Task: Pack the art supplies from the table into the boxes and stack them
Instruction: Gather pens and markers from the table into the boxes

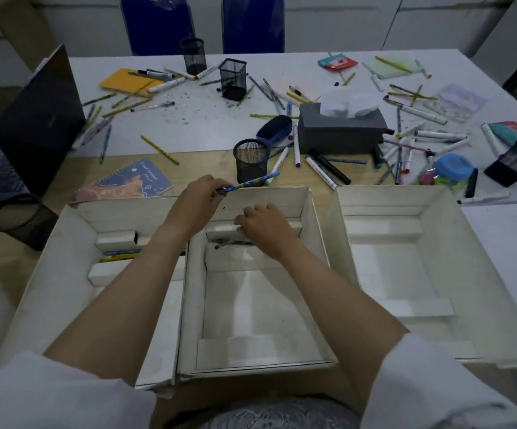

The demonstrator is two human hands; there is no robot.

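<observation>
Three open white boxes stand side by side at the table's near edge: the left box (74, 243), the middle box (310, 218) and the right box (436, 196). My left hand (198, 201) pinches a blue patterned pen (251, 182) above the middle box's far left corner. My right hand (266, 229) reaches down into the middle box, fingers on dark pens (232, 243) lying at its far end. The left box holds a few pens (121, 254). The right box holds no supplies.
Markers and pencils (405, 147) lie scattered across the table beyond the boxes. A mesh cup (249, 161) stands just behind the middle box, with a grey tissue box (340, 131), a blue notebook (139, 179), a laptop (34, 125) and other mesh cups (232, 78) around.
</observation>
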